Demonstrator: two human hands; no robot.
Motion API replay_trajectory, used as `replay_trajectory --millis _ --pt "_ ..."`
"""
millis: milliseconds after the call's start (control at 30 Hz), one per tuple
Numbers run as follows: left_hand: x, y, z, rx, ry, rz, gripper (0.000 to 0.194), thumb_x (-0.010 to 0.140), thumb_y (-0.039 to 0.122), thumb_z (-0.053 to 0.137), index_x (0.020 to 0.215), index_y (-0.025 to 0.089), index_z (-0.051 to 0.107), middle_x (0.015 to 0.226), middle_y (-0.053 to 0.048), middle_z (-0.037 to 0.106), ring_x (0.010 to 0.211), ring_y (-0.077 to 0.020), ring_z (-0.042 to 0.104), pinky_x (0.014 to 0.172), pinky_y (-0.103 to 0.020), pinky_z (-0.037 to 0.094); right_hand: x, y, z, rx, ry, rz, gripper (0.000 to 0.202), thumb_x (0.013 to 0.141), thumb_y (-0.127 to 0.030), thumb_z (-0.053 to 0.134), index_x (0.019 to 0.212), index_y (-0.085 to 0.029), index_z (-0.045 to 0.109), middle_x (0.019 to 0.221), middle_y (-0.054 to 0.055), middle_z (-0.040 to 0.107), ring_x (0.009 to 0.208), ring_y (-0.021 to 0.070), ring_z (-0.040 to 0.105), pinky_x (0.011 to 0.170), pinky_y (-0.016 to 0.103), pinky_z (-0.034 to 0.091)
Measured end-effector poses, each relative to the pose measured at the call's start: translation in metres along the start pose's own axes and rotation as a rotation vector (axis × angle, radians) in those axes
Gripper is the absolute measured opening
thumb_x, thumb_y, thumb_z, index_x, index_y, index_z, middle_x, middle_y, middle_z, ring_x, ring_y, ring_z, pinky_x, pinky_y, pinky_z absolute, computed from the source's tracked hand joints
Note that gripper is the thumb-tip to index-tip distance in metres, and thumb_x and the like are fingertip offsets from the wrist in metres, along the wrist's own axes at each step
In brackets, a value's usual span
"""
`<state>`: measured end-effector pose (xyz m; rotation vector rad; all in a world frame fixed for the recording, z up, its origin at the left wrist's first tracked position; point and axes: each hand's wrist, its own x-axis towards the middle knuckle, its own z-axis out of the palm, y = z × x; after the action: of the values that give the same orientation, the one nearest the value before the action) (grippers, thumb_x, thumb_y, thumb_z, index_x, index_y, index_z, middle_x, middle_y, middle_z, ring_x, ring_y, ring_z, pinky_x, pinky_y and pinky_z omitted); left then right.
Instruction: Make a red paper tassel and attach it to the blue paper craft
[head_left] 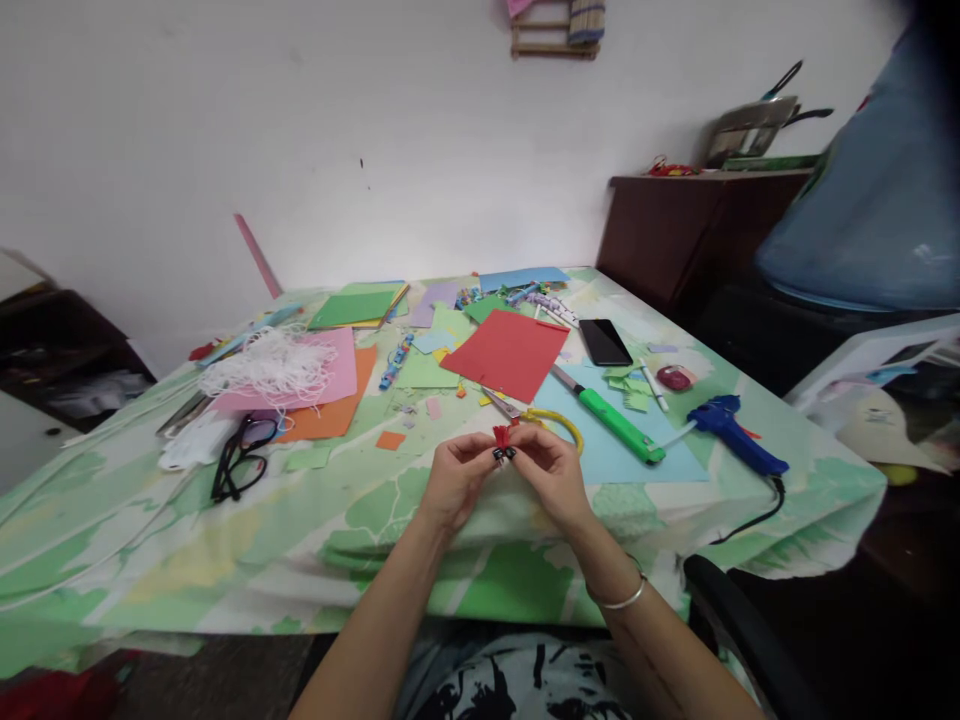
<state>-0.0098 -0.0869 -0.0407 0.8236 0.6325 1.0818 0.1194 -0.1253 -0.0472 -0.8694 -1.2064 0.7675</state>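
Both hands meet above the front part of the table, pinching one small red fringed piece between them. My left hand holds it from the left with thumb and fingertips. From the right, my right hand grips it the same way, and a silver bracelet circles that wrist. Dark nails show where the thumbs meet under the piece. Just behind the fingers lie scissors with yellow handles, partly hidden by my right hand. A red paper sheet lies beyond them.
Right: a green cutter on light blue paper, a blue glue gun with its cord, a black phone, a red round item. Left: white string on pink paper, orange paper, black glasses. Paper scraps lie between.
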Motion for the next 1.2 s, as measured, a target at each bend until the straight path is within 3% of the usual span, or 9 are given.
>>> replay_trajectory --millis 233,367,500,600,667,767,867,1033,1200 --pt "0.000 0.001 0.001 -0.001 0.008 -0.005 0.026 0.046 0.021 0.088 0.066 0.012 0.075 0.068 -0.005 0.072 0.065 -0.0117 0.064 0.069 -0.022 0.050 0.000 0.000 0.003 -0.131 0.031 -0.067 0.008 0.082 -0.027 0.062 0.078 -0.020 0.062 0.080 0.004 0.065 0.074 0.0171 0.064 0.068 0.029 0.055" --pt "0.000 0.001 0.001 -0.002 0.025 -0.005 0.027 0.046 0.022 0.088 0.066 0.012 0.074 0.064 -0.003 0.071 0.060 -0.0101 0.062 0.065 -0.021 0.049 -0.008 -0.007 -0.008 -0.320 0.183 -0.142 0.012 0.086 -0.028 0.054 0.083 -0.019 0.062 0.084 0.007 0.068 0.083 0.0212 0.066 0.076 0.035 0.055" --pt "0.000 0.002 0.000 -0.008 0.054 -0.004 0.029 0.044 0.022 0.088 0.066 0.013 0.074 0.062 -0.003 0.070 0.057 -0.0091 0.060 0.061 -0.021 0.047 -0.015 -0.027 -0.068 -0.646 0.493 -0.164 0.017 0.085 -0.033 0.052 0.089 -0.018 0.060 0.096 0.010 0.065 0.097 0.0256 0.062 0.090 0.044 0.047" --pt "0.000 0.003 0.001 -0.012 0.060 -0.007 0.028 0.043 0.022 0.088 0.065 0.013 0.074 0.064 -0.004 0.071 0.059 -0.0097 0.060 0.063 -0.021 0.047 -0.013 -0.044 -0.136 -0.956 0.720 -0.037 0.032 0.084 -0.031 0.050 0.108 -0.012 0.059 0.114 0.019 0.058 0.112 0.0319 0.051 0.102 0.051 0.031" --pt "0.000 0.004 0.002 -0.015 0.065 -0.006 0.028 0.042 0.022 0.088 0.065 0.012 0.074 0.064 -0.004 0.071 0.060 -0.0098 0.060 0.064 -0.021 0.046 -0.011 -0.049 -0.178 -1.141 0.787 0.102 0.044 0.081 -0.028 0.051 0.118 -0.004 0.056 0.123 0.027 0.052 0.122 0.0391 0.040 0.105 0.054 0.021" --pt "0.000 0.004 0.002 -0.020 0.078 -0.004 0.028 0.042 0.021 0.087 0.066 0.013 0.074 0.064 -0.004 0.071 0.060 -0.0096 0.060 0.063 -0.021 0.046 -0.013 -0.047 -0.220 -1.312 0.736 0.352 0.059 0.079 -0.032 0.054 0.121 0.009 0.053 0.121 0.039 0.051 0.120 0.0465 0.041 0.098 0.056 0.026" --pt "0.001 0.002 0.000 -0.023 0.094 -0.002 0.028 0.042 0.020 0.087 0.067 0.013 0.075 0.064 -0.003 0.071 0.059 -0.0095 0.060 0.062 -0.020 0.045 -0.018 -0.037 -0.239 -1.407 0.633 0.513 0.058 0.081 -0.043 0.053 0.119 0.001 0.059 0.123 0.037 0.052 0.119 0.0479 0.041 0.091 0.057 0.029" --pt "0.001 0.000 -0.002 -0.026 0.105 0.002 0.029 0.043 0.020 0.086 0.069 0.013 0.075 0.066 -0.004 0.072 0.060 -0.0098 0.060 0.063 -0.021 0.046 -0.011 -0.029 -0.250 -1.455 0.535 0.544 0.061 0.075 -0.045 0.059 0.120 -0.004 0.060 0.116 0.030 0.058 0.112 0.0422 0.048 0.085 0.047 0.035" --pt "0.002 0.001 -0.003 -0.033 0.113 0.013 0.028 0.044 0.021 0.086 0.068 0.013 0.074 0.064 -0.003 0.071 0.060 -0.0089 0.060 0.063 -0.020 0.046 -0.003 -0.041 -0.251 -1.356 0.619 0.486 0.029 0.058 -0.040 0.068 0.073 -0.016 0.066 0.072 0.015 0.063 0.082 0.0378 0.057 0.069 0.044 0.037"
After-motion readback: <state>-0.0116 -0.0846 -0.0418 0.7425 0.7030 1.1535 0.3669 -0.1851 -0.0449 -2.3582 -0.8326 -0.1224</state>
